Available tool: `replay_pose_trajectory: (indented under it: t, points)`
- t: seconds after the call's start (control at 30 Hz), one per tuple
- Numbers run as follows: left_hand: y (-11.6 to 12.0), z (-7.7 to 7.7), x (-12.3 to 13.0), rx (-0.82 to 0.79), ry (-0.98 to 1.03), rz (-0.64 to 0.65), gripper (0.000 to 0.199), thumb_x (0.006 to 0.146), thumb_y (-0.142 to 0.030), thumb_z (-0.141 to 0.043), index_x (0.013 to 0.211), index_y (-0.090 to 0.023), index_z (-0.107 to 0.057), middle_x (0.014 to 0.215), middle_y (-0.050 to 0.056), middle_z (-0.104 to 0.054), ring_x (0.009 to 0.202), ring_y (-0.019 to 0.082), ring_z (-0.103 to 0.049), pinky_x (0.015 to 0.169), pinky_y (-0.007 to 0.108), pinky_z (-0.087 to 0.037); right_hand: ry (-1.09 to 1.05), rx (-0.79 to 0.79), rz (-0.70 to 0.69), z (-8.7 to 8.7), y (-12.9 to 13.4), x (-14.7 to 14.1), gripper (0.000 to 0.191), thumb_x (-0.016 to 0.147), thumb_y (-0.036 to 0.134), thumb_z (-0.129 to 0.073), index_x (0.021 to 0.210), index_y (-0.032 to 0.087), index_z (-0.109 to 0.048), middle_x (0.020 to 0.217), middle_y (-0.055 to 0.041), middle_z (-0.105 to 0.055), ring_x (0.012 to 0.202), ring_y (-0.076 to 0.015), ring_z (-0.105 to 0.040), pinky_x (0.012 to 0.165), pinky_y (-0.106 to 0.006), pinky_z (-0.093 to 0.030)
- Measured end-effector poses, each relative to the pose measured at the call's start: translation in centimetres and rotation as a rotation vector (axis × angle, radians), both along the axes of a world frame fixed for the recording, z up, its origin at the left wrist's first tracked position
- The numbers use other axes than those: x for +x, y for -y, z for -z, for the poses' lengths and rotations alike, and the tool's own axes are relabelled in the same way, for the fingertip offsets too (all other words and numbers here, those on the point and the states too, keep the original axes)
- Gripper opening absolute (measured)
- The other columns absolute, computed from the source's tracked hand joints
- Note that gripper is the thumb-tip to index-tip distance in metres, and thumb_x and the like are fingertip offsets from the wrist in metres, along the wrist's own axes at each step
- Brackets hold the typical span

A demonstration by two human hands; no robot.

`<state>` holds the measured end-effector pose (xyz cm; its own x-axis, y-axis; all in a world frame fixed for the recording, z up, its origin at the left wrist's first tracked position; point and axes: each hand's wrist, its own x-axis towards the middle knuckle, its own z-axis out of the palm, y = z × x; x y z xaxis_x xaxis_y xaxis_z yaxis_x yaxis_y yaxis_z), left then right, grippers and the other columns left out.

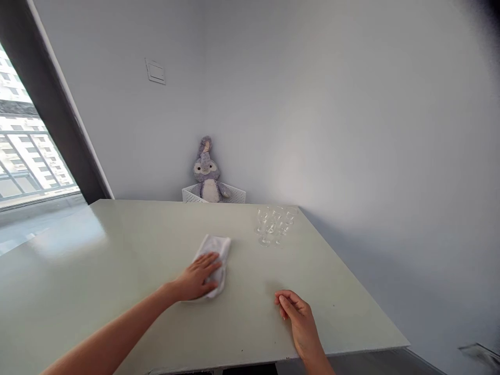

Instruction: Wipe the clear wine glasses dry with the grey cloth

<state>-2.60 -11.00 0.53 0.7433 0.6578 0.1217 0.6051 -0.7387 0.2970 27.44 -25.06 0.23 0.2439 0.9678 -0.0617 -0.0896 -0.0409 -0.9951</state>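
Observation:
My left hand point(199, 277) lies flat with its fingers spread on a folded white cloth point(217, 246), pressing it against the pale tabletop point(136, 250). Part of the cloth is hidden under the palm. To the right, my right hand point(295, 312) is near the table's front edge, its fingers curled in and nothing visible in them. Several clear stemmed glasses point(269, 227) stand grouped toward the back right of the table, beyond both hands.
Behind the table's far edge, a grey and white plush toy point(210, 177) sits in a white perforated basket point(237, 195). Walls rise behind and to the right. A window is at the left, and a switch point(156, 72) is on the wall.

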Motion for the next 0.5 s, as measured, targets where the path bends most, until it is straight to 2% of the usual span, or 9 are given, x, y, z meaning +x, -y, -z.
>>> replay_pose_trajectory:
  t: [0.1,0.17,0.3,0.4,0.5]
  points:
    - [2.0,-2.0,4.3,-0.105,0.072,0.239,0.051,0.080,-0.051,-0.042,0.125,-0.026,-0.044,0.138,0.004,-0.034,0.127,0.023,-0.028,0.106,0.037,-0.019,-0.053,-0.018,-0.023,-1.1,-0.1,0.3,0.027,0.071,0.042,-0.059,0.076,0.016,-0.065,0.066,-0.0032,-0.056,0.050,-0.0099,-0.041,0.047,-0.023,-0.033]
    - [3.1,-3.1,6.8,-0.171,0.112,0.345,0.042,0.083,-0.049,-0.039,0.113,-0.024,-0.055,0.131,0.004,-0.043,0.123,0.021,-0.035,0.104,0.035,-0.022,-0.034,-0.009,-0.034,-1.9,-0.4,0.5,0.027,0.071,0.041,-0.059,0.075,0.016,-0.065,0.065,-0.0029,-0.056,0.049,-0.0092,-0.041,0.046,-0.022,-0.032]
    - [4.6,-3.7,10.5,-0.260,0.220,0.503,0.036,0.081,-0.048,-0.043,0.096,-0.023,-0.064,0.117,0.004,-0.057,0.115,0.020,-0.045,0.098,0.031,-0.031,0.009,0.080,-0.036,-3.1,-3.1,1.3,0.026,0.070,0.037,-0.061,0.081,0.014,-0.065,0.071,-0.0040,-0.060,0.048,-0.0080,-0.042,0.046,-0.022,-0.034]
    - [5.3,-3.3,12.6,-0.348,0.300,0.539,0.034,0.080,-0.047,-0.045,0.089,-0.023,-0.067,0.103,0.005,-0.064,0.104,0.019,-0.053,0.092,0.029,-0.036,-0.049,0.114,0.028,-3.4,-6.8,1.6,0.033,0.068,0.033,-0.061,0.095,0.015,-0.063,0.093,-0.0079,-0.062,0.051,-0.0085,-0.048,0.048,-0.023,-0.038]
    - [5.6,-2.9,13.6,-0.532,0.333,0.459,0.036,0.078,-0.050,-0.046,0.084,-0.022,-0.068,0.086,0.004,-0.068,0.087,0.018,-0.059,0.081,0.027,-0.042,-0.157,0.042,0.104,-2.9,-11.0,1.4,0.047,0.061,0.027,-0.063,0.107,0.016,-0.057,0.121,-0.0116,-0.051,0.063,-0.0122,-0.058,0.053,-0.024,-0.045]
